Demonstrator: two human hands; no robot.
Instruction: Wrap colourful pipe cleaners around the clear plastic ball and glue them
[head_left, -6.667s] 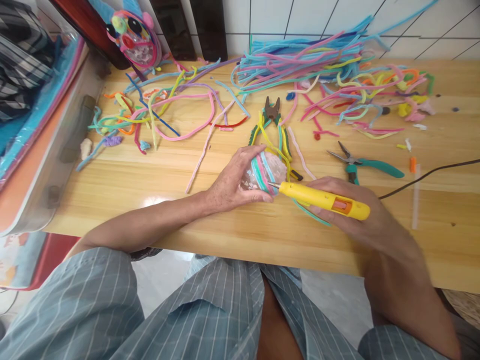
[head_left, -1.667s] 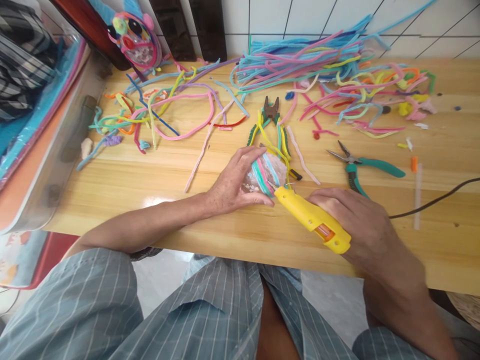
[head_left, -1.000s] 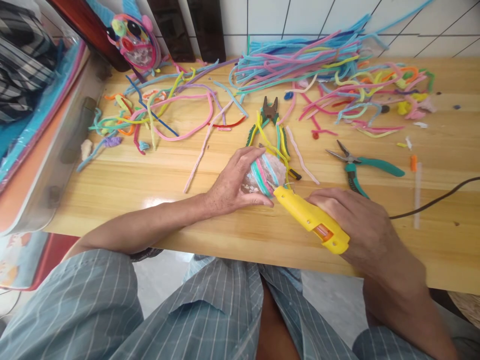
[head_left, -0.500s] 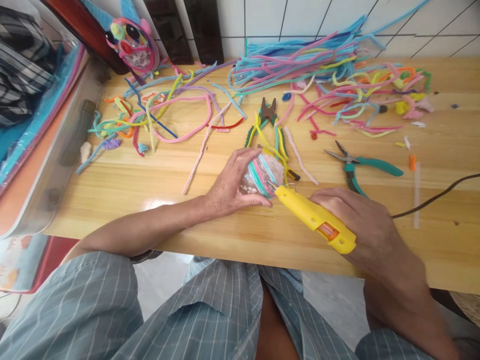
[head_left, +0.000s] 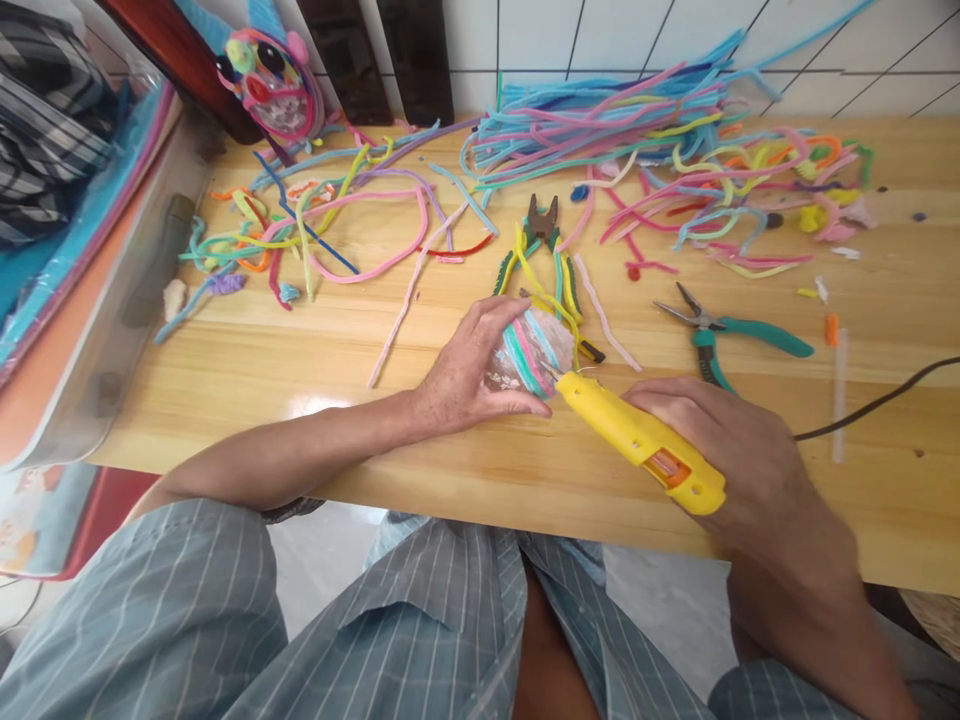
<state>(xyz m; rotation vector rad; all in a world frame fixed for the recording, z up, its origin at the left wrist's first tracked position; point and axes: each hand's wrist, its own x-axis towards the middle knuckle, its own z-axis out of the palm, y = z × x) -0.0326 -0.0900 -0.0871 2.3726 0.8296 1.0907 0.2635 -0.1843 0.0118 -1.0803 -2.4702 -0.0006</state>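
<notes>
My left hand (head_left: 480, 365) is wrapped round a clear, rounded plastic piece (head_left: 501, 372) near the front of the table. Teal, pink and light blue pipe cleaners (head_left: 529, 358) run across that piece in stripes. In my right hand (head_left: 720, 450) is a yellow hot glue gun (head_left: 637, 435), its metal nozzle at the pink stripe; whether it touches cannot be made out. Yellow pipe cleaners (head_left: 529, 262) lie just behind the piece, over the yellow-green handles of a pair of pliers (head_left: 543, 225).
Teal-handled needle-nose pliers (head_left: 757, 330), a glue stick (head_left: 839, 395) and a dark cord (head_left: 877, 408) lie at the right. A pipe cleaner bundle (head_left: 600, 120) lies along the wall. Loose pipe cleaners (head_left: 367, 275) spread left. A decorated figure (head_left: 281, 95) stands behind; a plastic bin (head_left: 142, 270) borders the left.
The view has shifted slightly, so the table things sit a little further right. Both hands keep their holds, and the nozzle stays at the striped piece.
</notes>
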